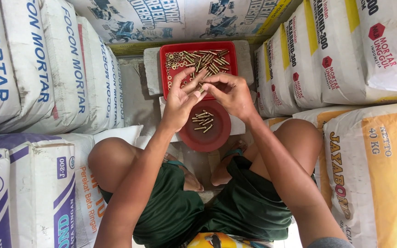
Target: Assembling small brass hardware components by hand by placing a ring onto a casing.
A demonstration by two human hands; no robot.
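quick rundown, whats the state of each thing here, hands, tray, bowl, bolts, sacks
left hand: fingers pinched on a small brass bolt
right hand: fingertips on the same bolt
brass bolt: held between both hands
red tray: part filled with loose bolts and nuts
round red bowl: holds a few bolts
sacks: shut, stacked around

Left hand (181,98), right hand (229,93), fingertips together.
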